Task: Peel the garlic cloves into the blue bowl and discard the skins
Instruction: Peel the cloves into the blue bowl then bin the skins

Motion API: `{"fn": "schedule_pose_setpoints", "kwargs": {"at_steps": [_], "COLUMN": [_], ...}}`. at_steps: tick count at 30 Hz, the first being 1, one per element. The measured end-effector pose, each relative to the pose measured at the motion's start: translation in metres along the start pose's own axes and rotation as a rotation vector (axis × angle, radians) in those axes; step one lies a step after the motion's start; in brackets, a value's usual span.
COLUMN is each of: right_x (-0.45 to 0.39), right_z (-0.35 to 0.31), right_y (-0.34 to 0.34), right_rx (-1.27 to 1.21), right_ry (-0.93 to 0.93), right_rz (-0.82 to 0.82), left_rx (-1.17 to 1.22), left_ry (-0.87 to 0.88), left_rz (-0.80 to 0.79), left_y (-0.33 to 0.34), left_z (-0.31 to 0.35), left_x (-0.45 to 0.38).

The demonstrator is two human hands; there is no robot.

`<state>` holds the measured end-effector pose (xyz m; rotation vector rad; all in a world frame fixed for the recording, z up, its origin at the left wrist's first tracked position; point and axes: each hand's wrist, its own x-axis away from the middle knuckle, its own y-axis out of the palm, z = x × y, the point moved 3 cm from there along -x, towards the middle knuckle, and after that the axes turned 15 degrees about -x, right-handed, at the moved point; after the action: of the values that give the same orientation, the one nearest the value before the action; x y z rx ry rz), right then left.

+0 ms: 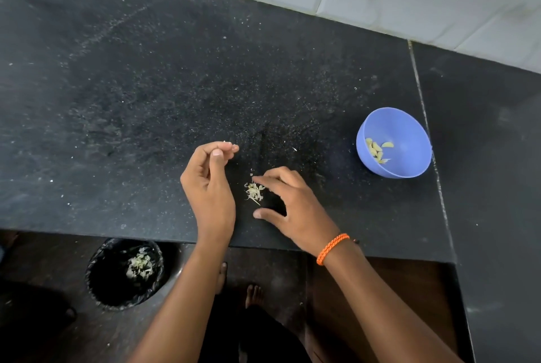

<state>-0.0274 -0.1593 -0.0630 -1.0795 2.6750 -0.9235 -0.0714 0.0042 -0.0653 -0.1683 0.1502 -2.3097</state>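
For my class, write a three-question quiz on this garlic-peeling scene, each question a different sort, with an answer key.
1. True or false: the blue bowl holds peeled garlic cloves.
2. Where do discarded skins already lie? A) in the black-lined bin on the floor B) in the bowl C) on the wall tiles
3. Fill in: the right hand reaches over a small pile of ____ on the black counter, while the left hand pinches a small pale bit.

Key: 1 true; 2 A; 3 garlic skins.

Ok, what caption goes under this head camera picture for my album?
Right hand gathers garlic skins on the counter; peeled cloves sit in the blue bowl.
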Motion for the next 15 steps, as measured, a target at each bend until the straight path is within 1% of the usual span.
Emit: {"fn": "schedule_pose_setpoints", "kwargs": {"at_steps": [3, 7, 11, 15], "right_x": [-0.006, -0.016, -0.018, -0.018], "right_z": [-0.010, -0.017, -0.017, -0.021], "right_y": [0.014, 0.021, 0.021, 0.024], "right_rx": [0.077, 0.101, 0.148, 0.259], "right_ry": [-0.083, -0.115, -0.143, -0.172], "right_rz": [0.060, 0.111, 0.118, 0.082], "left_rx": [-0.007, -0.018, 0.000, 0.010], "left_ry": [-0.015, -0.029, -0.054, -0.061], "left_rz": [0.012, 0.033, 0.054, 0.056], "left_y": [0.000, -0.002, -0.003, -0.004], "left_z": [-0.002, -0.005, -0.008, -0.006], "left_x": [0.003, 0.004, 0.005, 0.007]}}
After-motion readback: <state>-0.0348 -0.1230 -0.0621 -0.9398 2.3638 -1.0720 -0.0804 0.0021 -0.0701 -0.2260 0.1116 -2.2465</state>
